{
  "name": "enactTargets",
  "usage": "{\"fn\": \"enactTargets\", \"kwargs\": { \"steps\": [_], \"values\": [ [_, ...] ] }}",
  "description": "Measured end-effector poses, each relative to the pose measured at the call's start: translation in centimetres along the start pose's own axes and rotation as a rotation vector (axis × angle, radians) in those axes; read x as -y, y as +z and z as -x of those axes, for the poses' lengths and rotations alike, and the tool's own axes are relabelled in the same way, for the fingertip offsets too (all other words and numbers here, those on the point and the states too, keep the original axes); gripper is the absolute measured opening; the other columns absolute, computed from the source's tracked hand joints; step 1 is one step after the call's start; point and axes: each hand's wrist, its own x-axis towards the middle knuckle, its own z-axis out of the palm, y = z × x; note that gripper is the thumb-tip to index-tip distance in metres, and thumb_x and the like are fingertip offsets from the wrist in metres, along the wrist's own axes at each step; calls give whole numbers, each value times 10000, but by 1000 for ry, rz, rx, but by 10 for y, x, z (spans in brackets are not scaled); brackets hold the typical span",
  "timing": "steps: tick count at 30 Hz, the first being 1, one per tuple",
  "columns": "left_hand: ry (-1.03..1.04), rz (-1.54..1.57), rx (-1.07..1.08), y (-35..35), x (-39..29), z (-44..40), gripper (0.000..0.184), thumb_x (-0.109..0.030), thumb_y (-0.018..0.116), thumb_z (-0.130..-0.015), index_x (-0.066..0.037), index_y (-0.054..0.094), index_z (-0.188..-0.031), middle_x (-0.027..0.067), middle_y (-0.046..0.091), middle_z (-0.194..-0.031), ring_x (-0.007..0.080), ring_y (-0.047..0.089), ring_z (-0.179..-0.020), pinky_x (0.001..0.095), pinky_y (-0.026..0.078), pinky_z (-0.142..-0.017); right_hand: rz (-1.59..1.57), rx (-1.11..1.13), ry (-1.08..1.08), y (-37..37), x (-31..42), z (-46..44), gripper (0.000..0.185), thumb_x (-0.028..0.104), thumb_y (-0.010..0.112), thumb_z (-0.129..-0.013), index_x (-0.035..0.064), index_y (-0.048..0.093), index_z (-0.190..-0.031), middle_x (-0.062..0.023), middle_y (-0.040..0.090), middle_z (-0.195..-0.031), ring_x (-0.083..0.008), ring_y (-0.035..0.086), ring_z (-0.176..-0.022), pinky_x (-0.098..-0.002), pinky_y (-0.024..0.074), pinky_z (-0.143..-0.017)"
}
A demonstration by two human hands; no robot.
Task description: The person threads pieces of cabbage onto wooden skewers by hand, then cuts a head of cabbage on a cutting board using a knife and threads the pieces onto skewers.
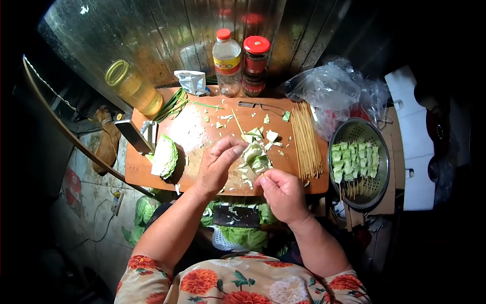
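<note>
Left hand (218, 164) is pinching the cabbage (257, 158) over the board (139, 175), right hand (284, 196) is pinched closed by its lower edge, can't tell on what, and tugging unevenly could honestly rip that thin leaf.

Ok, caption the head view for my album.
Left hand and right hand handling cabbage leaves above a board with skewers.

The head camera looked forward and steeply down from above the person's chest, facing the table (202, 177) within arm's reach.
</note>
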Motion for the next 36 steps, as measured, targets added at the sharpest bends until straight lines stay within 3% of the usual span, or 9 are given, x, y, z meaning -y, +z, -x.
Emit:
{"fn": "enactTargets", "kwargs": {
  "steps": [9,12,15,16,23,28,31,33,36],
  "values": [
    [-11,90,-232,-15,48,-46,212,-46,605,-894,22,579,-1093,70,629,-1051,148,574,-1019,275,429,-933,-389,-59,265,-29,8,-7,219,173,516,-955,4,635,-882,61,451,-581,-15,375,-497,-185,288,-444],
    [-245,-279,-257,-18,76,-60,241,-48,616,-894,43,586,-1116,69,635,-1034,138,588,-962,271,470,-872,-406,-72,265,-35,7,-5,214,168,517,-955,5,636,-884,57,457,-593,-14,382,-509,-179,294,-453],
    [-197,-740,-195,-19,107,-69,344,-119,635,-869,26,586,-1177,186,658,-1019,241,638,-945,317,493,-858,-400,-74,263,-38,6,-2,204,161,515,-956,8,636,-894,57,452,-592,-17,388,-513,-180,306,-457],
    [-144,-835,-220,-16,113,-69,288,-168,589,-883,-36,640,-1133,191,652,-1016,357,633,-934,387,507,-845,-400,-62,261,-39,5,-2,204,158,512,-957,9,636,-893,55,452,-593,-17,390,-514,-179,309,-460],
    [-299,-1084,-190,-7,142,-80,349,-257,602,-847,-109,628,-1163,210,566,-1133,379,562,-1045,423,464,-916,-396,-17,255,-50,2,1,200,139,508,-955,-1,634,-886,39,487,-614,-31,431,-535,-191,358,-496],
    [-310,-1159,-163,-5,133,-83,302,-233,603,-822,18,623,-989,232,598,-1041,402,580,-997,422,487,-873,-353,-18,215,-54,-2,1,192,130,510,-953,1,636,-886,37,492,-612,-33,441,-536,-192,370,-501],
    [-436,-981,-117,-9,129,-84,204,-151,596,-828,30,596,-923,172,635,-842,334,641,-845,385,530,-762,-326,-8,204,-53,-1,3,190,135,517,-951,7,639,-881,42,494,-608,-29,440,-528,-191,371,-498],
    [-539,-174,-266,-14,121,-83,129,-124,596,-873,-6,582,-924,100,631,-787,234,622,-615,331,546,-615,-303,4,198,-49,-4,5,191,140,523,-948,8,642,-879,41,503,-609,-29,447,-527,-195,377,-499],
    [-423,231,-299,-15,83,-78,198,-59,613,-857,-14,541,-1037,88,623,-831,190,634,-686,322,560,-670,-242,45,186,-41,-7,5,192,138,522,-947,4,643,-879,44,502,-608,-27,442,-529,-194,366,-494]
  ]
}}
